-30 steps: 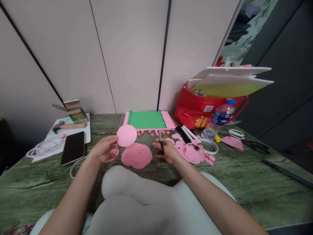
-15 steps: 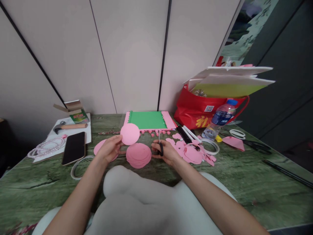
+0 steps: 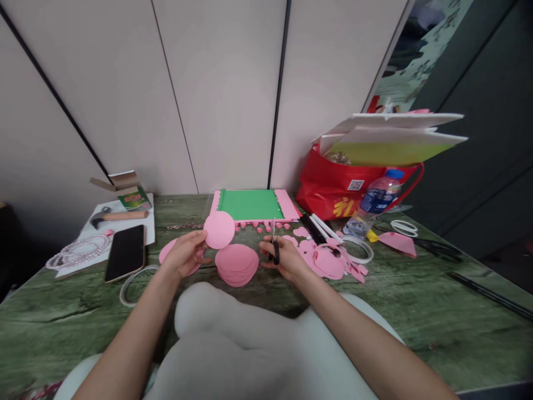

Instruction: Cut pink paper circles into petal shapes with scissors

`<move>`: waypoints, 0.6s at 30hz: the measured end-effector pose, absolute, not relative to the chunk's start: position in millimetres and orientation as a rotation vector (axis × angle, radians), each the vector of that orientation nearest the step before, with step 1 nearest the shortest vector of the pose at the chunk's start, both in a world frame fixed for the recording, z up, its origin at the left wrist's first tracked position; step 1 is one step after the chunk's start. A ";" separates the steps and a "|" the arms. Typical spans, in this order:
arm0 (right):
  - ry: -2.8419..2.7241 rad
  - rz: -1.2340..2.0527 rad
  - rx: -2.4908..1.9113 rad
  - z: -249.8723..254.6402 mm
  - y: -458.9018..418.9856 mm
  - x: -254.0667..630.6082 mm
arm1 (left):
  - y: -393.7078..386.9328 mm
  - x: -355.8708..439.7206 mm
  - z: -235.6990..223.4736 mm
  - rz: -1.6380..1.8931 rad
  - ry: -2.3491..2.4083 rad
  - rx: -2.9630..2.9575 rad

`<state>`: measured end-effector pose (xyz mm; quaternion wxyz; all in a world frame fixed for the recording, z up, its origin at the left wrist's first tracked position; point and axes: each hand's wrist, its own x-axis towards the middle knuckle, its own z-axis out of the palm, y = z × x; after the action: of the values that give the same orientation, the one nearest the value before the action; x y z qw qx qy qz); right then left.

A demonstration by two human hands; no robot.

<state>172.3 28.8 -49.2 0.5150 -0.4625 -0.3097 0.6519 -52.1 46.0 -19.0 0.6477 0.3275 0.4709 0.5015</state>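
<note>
My left hand (image 3: 188, 253) pinches the edge of a round pink paper disc (image 3: 219, 229), held up with its flat face toward me. Part of another pink paper piece (image 3: 167, 250) shows on the table behind that hand. Between my hands lies a loose stack of pink paper circles (image 3: 237, 264). Black-handled scissors (image 3: 275, 253) sit in my right hand (image 3: 284, 258), fingers wrapped round the handles and blades pointing away from me. Pink paper scraps (image 3: 328, 261) are heaped just right of that hand.
At the back are a green sheet (image 3: 250, 204) and a red bag (image 3: 322, 186), with a water bottle (image 3: 370, 205) in front of it. A phone (image 3: 126, 253), a tape roll (image 3: 131, 289), a hammer (image 3: 125, 215) and bead strings (image 3: 79, 251) lie left. More scissors (image 3: 437, 247) lie right.
The held pink disc has shifted very slightly left and down. My right hand and the scissors have moved a touch to the right.
</note>
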 end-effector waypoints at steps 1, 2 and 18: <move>-0.742 1.580 -1.118 -48.6 27.9 172.4 | 45.8 -53.1 -18.2 1.125 1.082 0.748; -0.744 1.605 -1.120 -48.0 26.8 172.1 | 45.3 -53.4 -17.4 1.108 1.084 0.744; -0.868 1.572 -0.978 -40.2 16.5 158.0 | 33.4 -30.8 -13.2 1.227 1.036 0.891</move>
<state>158.0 16.5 -40.2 0.5212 -0.4081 -0.3624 0.6561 -30.8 33.4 -13.2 0.6073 0.3854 0.4481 0.5309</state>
